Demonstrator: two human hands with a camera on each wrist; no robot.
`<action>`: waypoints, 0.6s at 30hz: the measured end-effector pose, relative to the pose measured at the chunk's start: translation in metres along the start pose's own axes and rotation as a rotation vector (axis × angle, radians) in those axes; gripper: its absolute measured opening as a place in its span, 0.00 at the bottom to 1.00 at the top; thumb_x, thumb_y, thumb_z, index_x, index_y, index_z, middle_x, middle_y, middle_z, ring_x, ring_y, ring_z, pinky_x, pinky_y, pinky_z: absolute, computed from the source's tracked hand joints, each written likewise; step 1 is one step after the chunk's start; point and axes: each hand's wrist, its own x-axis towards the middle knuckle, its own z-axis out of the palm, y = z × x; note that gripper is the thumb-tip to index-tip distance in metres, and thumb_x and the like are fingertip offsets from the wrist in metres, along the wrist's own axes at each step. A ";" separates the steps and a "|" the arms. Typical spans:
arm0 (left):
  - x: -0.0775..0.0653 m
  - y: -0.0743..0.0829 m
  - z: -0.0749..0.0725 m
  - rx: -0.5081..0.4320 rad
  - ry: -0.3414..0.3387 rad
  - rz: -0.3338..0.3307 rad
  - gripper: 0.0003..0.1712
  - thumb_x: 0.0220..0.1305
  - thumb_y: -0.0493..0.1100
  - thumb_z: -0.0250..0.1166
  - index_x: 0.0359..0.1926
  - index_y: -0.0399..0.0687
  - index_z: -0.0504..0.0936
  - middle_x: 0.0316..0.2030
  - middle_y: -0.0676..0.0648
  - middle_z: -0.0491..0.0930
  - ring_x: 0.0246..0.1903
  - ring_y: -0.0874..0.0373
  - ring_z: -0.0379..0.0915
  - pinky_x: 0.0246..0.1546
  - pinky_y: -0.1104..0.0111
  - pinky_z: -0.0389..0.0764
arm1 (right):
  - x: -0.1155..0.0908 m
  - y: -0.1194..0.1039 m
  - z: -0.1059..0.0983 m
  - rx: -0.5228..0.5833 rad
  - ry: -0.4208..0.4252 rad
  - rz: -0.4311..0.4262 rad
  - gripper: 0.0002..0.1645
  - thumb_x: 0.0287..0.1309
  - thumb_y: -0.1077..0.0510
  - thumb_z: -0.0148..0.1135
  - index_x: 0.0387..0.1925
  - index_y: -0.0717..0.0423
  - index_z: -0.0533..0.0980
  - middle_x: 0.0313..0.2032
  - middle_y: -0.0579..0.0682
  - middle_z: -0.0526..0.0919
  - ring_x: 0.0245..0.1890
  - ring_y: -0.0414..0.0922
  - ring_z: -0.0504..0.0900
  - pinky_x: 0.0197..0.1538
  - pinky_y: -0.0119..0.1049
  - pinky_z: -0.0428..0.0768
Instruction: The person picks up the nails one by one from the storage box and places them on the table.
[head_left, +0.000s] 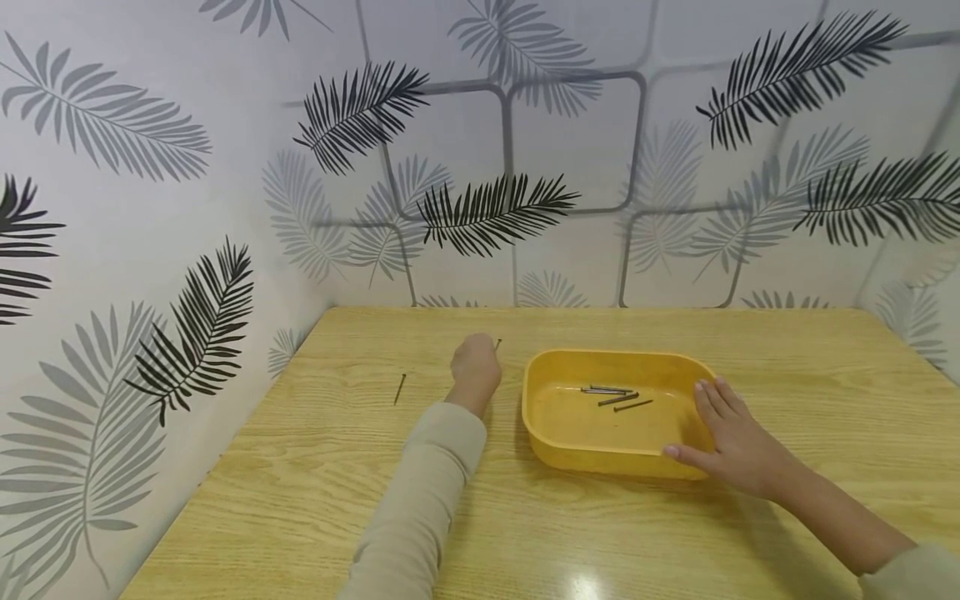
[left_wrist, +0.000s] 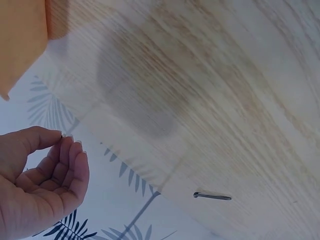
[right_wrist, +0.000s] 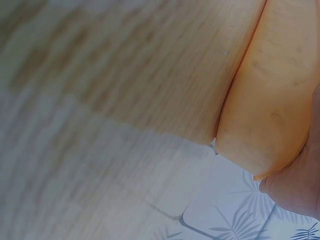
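Note:
My left hand pinches a nail between thumb and fingertips, left of the yellow plastic tub. In the left wrist view, the same hand has thumb and index tips together and the other fingers curled; the nail is mostly hidden there. Another nail lies on the table to the left. Several nails lie on the tub's floor. My right hand holds the tub by its near right corner, fingers over the right rim and thumb at the front rim.
The wooden table carries the tub right of its middle. A wall with leaf-patterned covering stands along the back edge, and a second wall borders the left side.

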 end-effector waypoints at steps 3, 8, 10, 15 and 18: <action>0.002 -0.004 0.003 -0.017 0.007 -0.011 0.08 0.61 0.32 0.58 0.41 0.39 0.80 0.39 0.42 0.83 0.38 0.50 0.81 0.34 0.63 0.82 | 0.000 0.000 0.000 0.002 0.002 -0.002 0.60 0.57 0.36 0.55 0.66 0.77 0.41 0.67 0.75 0.40 0.69 0.67 0.32 0.67 0.63 0.39; 0.003 -0.011 0.006 -0.046 0.020 -0.028 0.09 0.61 0.32 0.58 0.41 0.38 0.80 0.38 0.41 0.83 0.37 0.49 0.81 0.32 0.63 0.82 | 0.000 0.000 0.001 0.006 0.011 -0.001 0.59 0.56 0.36 0.56 0.66 0.77 0.42 0.67 0.76 0.41 0.69 0.67 0.33 0.67 0.63 0.39; 0.003 -0.013 0.006 -0.075 0.020 -0.052 0.09 0.60 0.32 0.58 0.42 0.37 0.80 0.39 0.40 0.83 0.37 0.48 0.81 0.33 0.62 0.82 | -0.001 -0.001 0.001 0.009 0.009 0.002 0.59 0.56 0.36 0.56 0.66 0.77 0.42 0.67 0.76 0.41 0.69 0.67 0.33 0.66 0.64 0.40; 0.003 -0.021 0.007 -0.127 0.020 -0.097 0.10 0.61 0.32 0.57 0.42 0.36 0.80 0.40 0.38 0.82 0.39 0.46 0.81 0.35 0.59 0.82 | -0.001 -0.002 0.000 0.014 -0.004 0.008 0.60 0.56 0.36 0.56 0.66 0.77 0.42 0.67 0.75 0.40 0.69 0.67 0.33 0.66 0.64 0.40; 0.004 -0.027 0.009 -0.128 0.016 -0.099 0.11 0.61 0.31 0.57 0.44 0.36 0.80 0.40 0.38 0.82 0.39 0.45 0.80 0.36 0.59 0.82 | -0.001 -0.002 0.000 0.010 -0.001 0.004 0.59 0.56 0.36 0.56 0.66 0.77 0.42 0.67 0.76 0.40 0.69 0.67 0.33 0.66 0.64 0.40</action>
